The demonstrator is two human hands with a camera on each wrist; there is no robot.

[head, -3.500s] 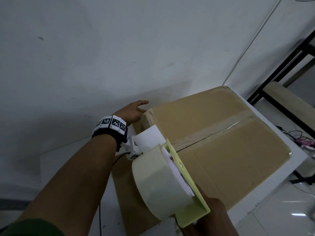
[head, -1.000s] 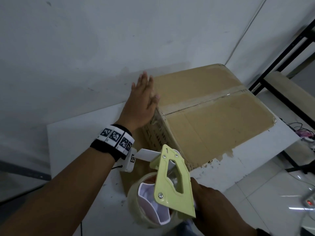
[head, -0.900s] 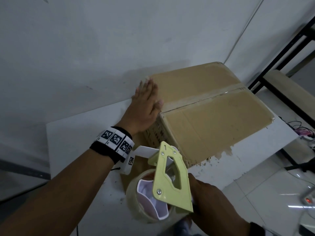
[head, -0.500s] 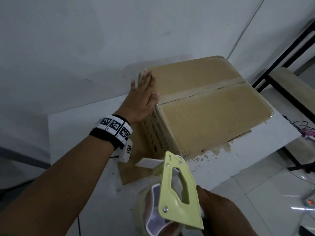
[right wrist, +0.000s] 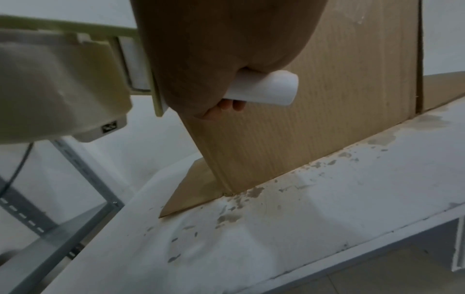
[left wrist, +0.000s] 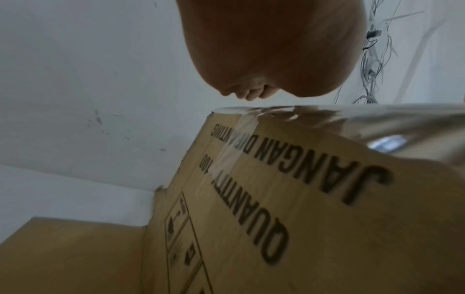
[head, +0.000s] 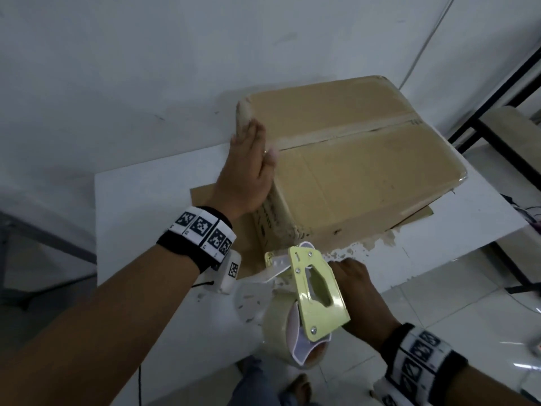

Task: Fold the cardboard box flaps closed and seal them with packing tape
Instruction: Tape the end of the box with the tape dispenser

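Note:
A closed cardboard box [head: 351,165] stands on the white table [head: 140,206], its top flaps meeting at a taped seam [head: 342,133]. My left hand [head: 248,168] lies flat, fingers straight, against the box's left end by the top edge, over clear tape [left wrist: 226,151] that runs down that printed side. My right hand [head: 357,291] grips the white handle [right wrist: 264,89] of a yellow-green tape dispenser [head: 316,291]. The dispenser carries a roll of clear tape [head: 281,329] and hangs off the table's near edge, apart from the box.
A flat cardboard sheet [head: 205,194] lies under the box. The table's near edge has chipped, stained paint [right wrist: 226,216]. A black metal frame [head: 497,92] with a pale shelf stands at the right. A white wall rises close behind the box. Tiled floor lies below.
The dispenser has come away from the box and dropped toward the table's near edge. My left hand has shifted from the box corner to lie flat against the left end.

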